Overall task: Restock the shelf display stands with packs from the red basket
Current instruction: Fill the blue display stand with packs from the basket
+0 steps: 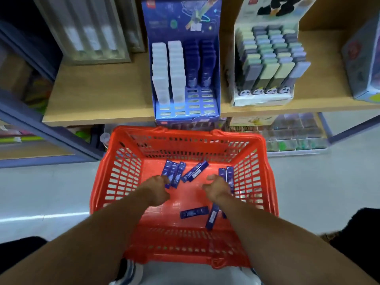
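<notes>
A red basket stands on the floor below the shelf, with several loose blue packs in it. My left hand reaches in, its fingers curled on the near end of a blue pack in a group of three. My right hand curls its fingers over two blue packs by the basket's right wall. More blue packs lie near the basket's front. On the shelf, the blue display stand holds two columns of white packs and two of blue packs, with open slots at its front.
A white stand of pastel packs sits right of the blue stand on the wooden shelf. Grey framed items stand at the back left, a box at the far right. Lower shelves hold more goods. The floor around the basket is grey.
</notes>
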Available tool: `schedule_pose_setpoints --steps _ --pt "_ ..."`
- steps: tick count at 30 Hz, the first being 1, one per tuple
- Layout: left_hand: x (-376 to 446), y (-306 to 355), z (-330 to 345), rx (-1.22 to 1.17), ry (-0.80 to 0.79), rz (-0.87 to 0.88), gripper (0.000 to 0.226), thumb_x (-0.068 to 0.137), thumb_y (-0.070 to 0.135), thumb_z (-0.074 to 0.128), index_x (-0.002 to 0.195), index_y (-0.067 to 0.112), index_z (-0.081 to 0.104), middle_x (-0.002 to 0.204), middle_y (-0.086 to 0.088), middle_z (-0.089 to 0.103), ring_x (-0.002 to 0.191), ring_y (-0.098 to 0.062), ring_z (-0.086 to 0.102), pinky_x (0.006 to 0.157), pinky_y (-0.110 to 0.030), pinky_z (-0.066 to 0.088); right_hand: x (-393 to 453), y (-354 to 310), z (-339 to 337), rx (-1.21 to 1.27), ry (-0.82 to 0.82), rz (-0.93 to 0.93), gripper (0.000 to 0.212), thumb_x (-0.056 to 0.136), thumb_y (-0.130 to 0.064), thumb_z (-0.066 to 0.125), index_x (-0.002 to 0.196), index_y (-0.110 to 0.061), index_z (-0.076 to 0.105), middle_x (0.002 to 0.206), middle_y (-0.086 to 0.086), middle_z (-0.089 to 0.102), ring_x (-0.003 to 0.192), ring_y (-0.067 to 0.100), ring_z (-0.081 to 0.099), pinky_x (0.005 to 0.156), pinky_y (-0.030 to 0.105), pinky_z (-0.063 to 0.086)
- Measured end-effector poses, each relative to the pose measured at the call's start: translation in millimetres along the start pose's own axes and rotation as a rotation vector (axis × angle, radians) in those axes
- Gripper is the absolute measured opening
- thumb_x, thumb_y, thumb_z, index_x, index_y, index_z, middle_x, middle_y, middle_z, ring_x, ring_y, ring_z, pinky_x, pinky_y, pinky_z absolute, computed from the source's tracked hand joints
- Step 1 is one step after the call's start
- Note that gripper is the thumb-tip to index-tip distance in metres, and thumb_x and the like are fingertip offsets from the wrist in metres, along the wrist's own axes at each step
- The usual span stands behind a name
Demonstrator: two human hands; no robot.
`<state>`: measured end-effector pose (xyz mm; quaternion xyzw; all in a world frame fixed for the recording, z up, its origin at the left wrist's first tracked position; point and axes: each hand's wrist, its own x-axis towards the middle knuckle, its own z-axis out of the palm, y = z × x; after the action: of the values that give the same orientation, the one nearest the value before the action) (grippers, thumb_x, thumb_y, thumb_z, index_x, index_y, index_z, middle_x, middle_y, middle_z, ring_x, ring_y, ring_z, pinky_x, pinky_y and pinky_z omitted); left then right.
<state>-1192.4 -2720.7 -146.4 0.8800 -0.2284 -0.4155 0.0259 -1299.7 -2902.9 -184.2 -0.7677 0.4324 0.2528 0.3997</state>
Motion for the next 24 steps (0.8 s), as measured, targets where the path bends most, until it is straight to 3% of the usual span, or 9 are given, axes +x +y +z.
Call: schedule_pose_setpoints --steps 2,6,10,12,14,20,24 --pt "19 6 16 -0.041 0.017 0.003 0.046 0.085 0.023 0.070 0.129 0.018 0.061 0.134 -0.008 0.062 0.122 -0.026 0.058 0.096 -0.028 0.046 15 0 20 0.145 -0.006 0.094 0.044 0.093 -0.031 0.065 0.131 -0.009 0.060 0.131 0.006 0.064 0.121 0.026 0.061 0.099 0.026 0.044" --pt "55 15 43 -0.123 0.105 -0.006 0.029 0.083 0.015 0.064 0.111 0.014 0.065 0.119 -0.011 0.067 0.111 -0.030 0.063 0.085 -0.031 0.047 54 -6 45 0.322 0.015 0.246 0.039 0.086 -0.035 0.066 0.117 -0.011 0.065 0.116 0.007 0.071 0.103 0.025 0.068 0.082 0.022 0.050" --pt "76 17 59 -0.187 0.241 -0.108 0.025 0.087 0.022 0.059 0.110 0.015 0.066 0.112 -0.011 0.068 0.102 -0.033 0.067 0.081 -0.038 0.052 83 -16 53 0.278 0.108 0.294 0.046 0.090 -0.041 0.066 0.120 -0.007 0.059 0.115 0.013 0.069 0.105 0.029 0.067 0.076 0.027 0.046" --pt "85 14 64 -0.191 0.261 -0.119 0.025 0.088 0.024 0.059 0.110 0.013 0.064 0.111 -0.011 0.067 0.101 -0.034 0.066 0.080 -0.039 0.052 93 -23 54 0.291 0.145 0.313 0.048 0.091 -0.041 0.066 0.122 -0.007 0.052 0.117 0.015 0.068 0.101 0.032 0.069 0.083 0.032 0.054" --pt "93 13 67 -0.204 0.265 -0.112 0.024 0.086 0.022 0.060 0.108 0.011 0.060 0.109 -0.012 0.066 0.099 -0.035 0.066 0.079 -0.039 0.052 100 -27 55 0.325 0.168 0.330 0.051 0.089 -0.040 0.069 0.123 -0.008 0.047 0.115 0.016 0.068 0.095 0.034 0.071 0.084 0.041 0.058" --pt "105 21 64 -0.223 0.201 -0.192 0.025 0.081 0.014 0.063 0.106 0.010 0.064 0.101 -0.012 0.070 0.095 -0.033 0.069 0.077 -0.036 0.054 105 -22 44 0.239 0.144 0.278 0.049 0.094 -0.032 0.065 0.130 -0.006 0.044 0.120 0.015 0.066 0.105 0.033 0.066 0.079 0.031 0.051" --pt "98 16 63 -0.200 0.086 -0.176 0.026 0.082 0.029 0.067 0.104 0.015 0.068 0.100 -0.010 0.073 0.098 -0.030 0.070 0.072 -0.028 0.050 98 -20 40 0.142 0.090 0.254 0.040 0.094 -0.023 0.058 0.129 -0.006 0.048 0.124 0.015 0.063 0.111 0.034 0.062 0.079 0.030 0.045"
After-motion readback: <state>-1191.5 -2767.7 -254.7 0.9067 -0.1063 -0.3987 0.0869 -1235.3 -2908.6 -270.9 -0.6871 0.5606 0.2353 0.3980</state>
